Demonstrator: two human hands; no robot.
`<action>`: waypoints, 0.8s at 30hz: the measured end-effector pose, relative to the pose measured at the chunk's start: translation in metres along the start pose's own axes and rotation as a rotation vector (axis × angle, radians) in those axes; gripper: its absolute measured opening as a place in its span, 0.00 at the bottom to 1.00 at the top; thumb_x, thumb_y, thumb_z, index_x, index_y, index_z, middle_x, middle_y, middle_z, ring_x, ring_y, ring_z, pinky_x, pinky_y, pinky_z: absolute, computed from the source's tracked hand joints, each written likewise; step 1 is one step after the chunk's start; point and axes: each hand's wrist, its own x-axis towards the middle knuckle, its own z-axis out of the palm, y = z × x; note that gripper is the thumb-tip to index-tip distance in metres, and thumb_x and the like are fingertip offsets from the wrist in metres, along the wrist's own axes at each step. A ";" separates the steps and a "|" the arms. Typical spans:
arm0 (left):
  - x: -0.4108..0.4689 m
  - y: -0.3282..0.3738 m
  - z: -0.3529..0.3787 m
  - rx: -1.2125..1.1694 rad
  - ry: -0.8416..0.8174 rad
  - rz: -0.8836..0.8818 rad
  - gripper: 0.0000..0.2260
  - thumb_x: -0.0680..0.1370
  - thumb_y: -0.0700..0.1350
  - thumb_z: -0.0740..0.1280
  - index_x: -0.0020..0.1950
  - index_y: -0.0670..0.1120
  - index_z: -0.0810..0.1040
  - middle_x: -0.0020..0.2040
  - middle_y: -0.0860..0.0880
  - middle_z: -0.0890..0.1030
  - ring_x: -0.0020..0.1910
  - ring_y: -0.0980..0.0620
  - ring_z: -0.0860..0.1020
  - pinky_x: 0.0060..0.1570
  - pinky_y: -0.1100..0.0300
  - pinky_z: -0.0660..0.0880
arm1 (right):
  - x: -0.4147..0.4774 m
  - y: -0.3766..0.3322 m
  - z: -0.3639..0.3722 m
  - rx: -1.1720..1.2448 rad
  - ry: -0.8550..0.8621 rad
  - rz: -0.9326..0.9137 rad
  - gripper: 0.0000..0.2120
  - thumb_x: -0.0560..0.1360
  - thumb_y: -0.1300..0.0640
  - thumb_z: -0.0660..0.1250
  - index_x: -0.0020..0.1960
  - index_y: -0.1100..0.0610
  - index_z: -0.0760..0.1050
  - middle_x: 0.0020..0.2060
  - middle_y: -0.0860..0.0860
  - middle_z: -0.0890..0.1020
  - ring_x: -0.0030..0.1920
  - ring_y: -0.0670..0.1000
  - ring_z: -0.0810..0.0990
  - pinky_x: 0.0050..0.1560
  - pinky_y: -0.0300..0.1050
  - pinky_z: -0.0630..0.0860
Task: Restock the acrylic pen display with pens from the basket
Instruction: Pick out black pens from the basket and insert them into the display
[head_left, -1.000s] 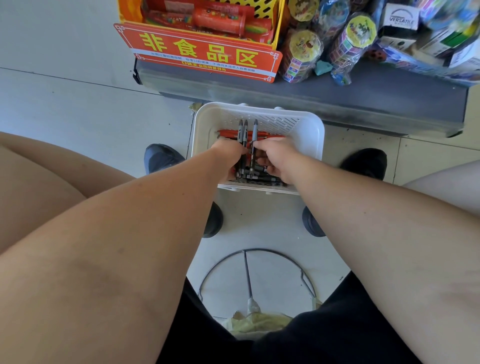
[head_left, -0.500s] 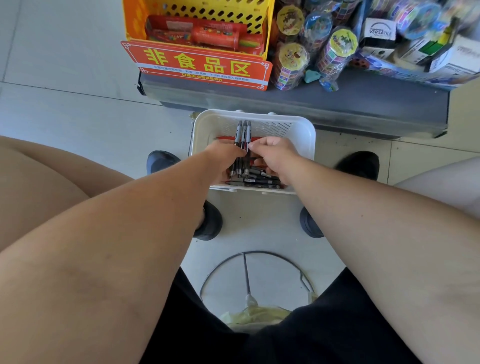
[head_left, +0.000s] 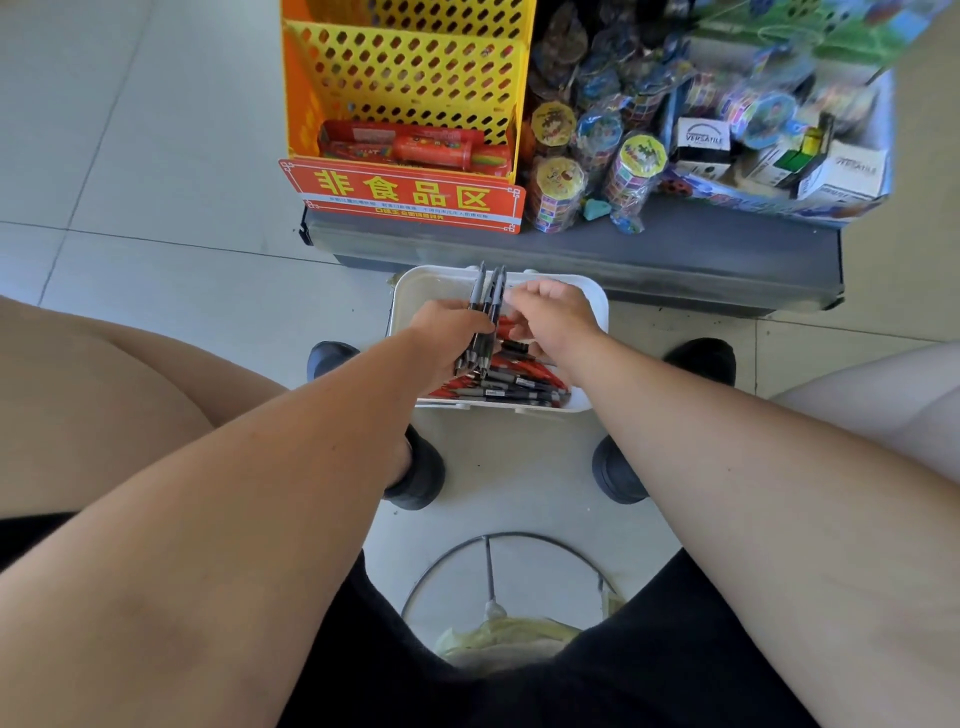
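Head view, looking down. The left hand (head_left: 447, 332) covers the middle of a bundle of grey pens (head_left: 487, 301), and its fingers are curled round that bundle, so only the two ends of the pens show. The right hand (head_left: 556, 317) is just beside the upper part of the bundle with its fingers curled inward; its palm side faces away, and it cannot be told whether the fingertips pinch a pen or touch the bundle at all. Both hands and forearms hide much of the white basket (head_left: 410, 296), of which the far rim, the left wall and the near edge show. Which end of the held pens carries the writing tip is too small to make out.

The bundle is held over the basket. Its long axis runs away from the person, with the far ends over the far rim of the basket and pointing towards the shelf base (head_left: 675, 254), and the near ends down among the loose pens (head_left: 511, 387). These red and grey pens lie flat in the near part of the basket, mostly crosswise to the bundle.

The basket stands on a pale tiled floor (head_left: 156, 234), between two dark shoes (head_left: 421, 478), against the grey shelf base. On that base stand a yellow perforated rack (head_left: 415, 78) with a red sign (head_left: 405, 195) and, beside it, packaged toys (head_left: 634, 161), blurred towards the upper right.
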 end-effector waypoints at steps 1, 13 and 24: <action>-0.007 0.005 0.000 -0.025 -0.012 0.010 0.07 0.77 0.36 0.66 0.55 0.39 0.79 0.48 0.38 0.83 0.45 0.42 0.83 0.52 0.49 0.81 | -0.004 -0.006 0.000 0.014 0.015 -0.035 0.04 0.77 0.54 0.65 0.45 0.53 0.77 0.37 0.48 0.80 0.35 0.48 0.79 0.37 0.43 0.71; -0.096 0.100 0.006 -0.196 0.001 0.345 0.06 0.79 0.36 0.63 0.50 0.43 0.78 0.39 0.43 0.80 0.33 0.51 0.81 0.34 0.59 0.70 | -0.044 -0.088 -0.028 -0.118 0.060 -0.646 0.19 0.76 0.67 0.62 0.48 0.44 0.81 0.43 0.43 0.81 0.46 0.48 0.80 0.51 0.48 0.79; -0.161 0.158 0.007 -0.213 0.033 0.521 0.04 0.80 0.41 0.63 0.48 0.43 0.75 0.35 0.45 0.73 0.26 0.54 0.71 0.21 0.67 0.61 | -0.102 -0.151 -0.070 -0.319 0.092 -0.917 0.14 0.78 0.58 0.68 0.62 0.48 0.80 0.51 0.45 0.79 0.48 0.46 0.78 0.52 0.43 0.76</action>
